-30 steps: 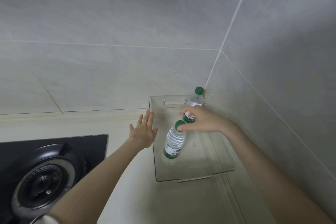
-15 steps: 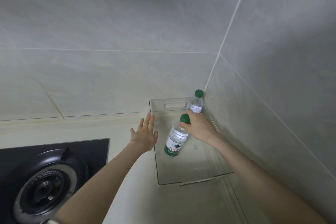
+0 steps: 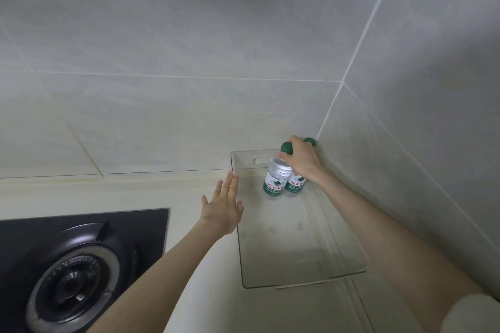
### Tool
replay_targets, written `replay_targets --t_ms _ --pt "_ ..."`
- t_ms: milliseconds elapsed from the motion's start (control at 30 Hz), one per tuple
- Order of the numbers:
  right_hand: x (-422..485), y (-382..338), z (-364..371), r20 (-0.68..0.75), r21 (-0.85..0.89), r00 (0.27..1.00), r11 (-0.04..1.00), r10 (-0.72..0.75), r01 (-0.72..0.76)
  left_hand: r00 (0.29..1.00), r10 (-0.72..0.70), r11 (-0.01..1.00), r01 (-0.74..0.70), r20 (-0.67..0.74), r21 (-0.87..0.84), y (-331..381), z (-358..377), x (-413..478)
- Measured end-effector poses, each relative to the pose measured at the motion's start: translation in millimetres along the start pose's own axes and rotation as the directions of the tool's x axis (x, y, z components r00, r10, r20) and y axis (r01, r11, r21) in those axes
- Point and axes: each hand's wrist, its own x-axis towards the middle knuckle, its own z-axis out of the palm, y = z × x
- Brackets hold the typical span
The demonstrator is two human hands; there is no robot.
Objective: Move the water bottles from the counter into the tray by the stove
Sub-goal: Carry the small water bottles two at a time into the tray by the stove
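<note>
While the black stove burner [image 3: 67, 278] sits at the cream counter's [image 3: 189, 292] left edge, left hand [image 3: 223, 209] hovers fingers spread by the clear tray's [image 3: 297, 259] left rim; right hand [image 3: 301, 161] clamps the near water bottle [image 3: 276, 178], touching the second bottle [image 3: 296, 184], tray's far right corner against grey tiled walls [image 3: 189, 35].

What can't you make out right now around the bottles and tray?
- Head view: the right hand covers the corner bottle from neck to shoulder; only cap and label show.
- Whether the near bottle has touched down in the clear tray.
- The stove burner is cut off by the left edge.
</note>
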Motion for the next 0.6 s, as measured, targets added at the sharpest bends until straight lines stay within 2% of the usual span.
replay_targets --t_ms 300,600 --pt "14.1 -0.3 11.3 -0.077 0.059 0.997 0.998 0.021 -0.017 1.000 0.001 1.000 -0.001 -0.015 0.010 0.2 0.0 0.4" --pt "6.7 10.8 11.4 -0.029 0.246 0.998 0.968 0.047 -0.039 1.000 -0.003 1.000 0.003 -0.031 0.018 0.9 -1.6 -1.9"
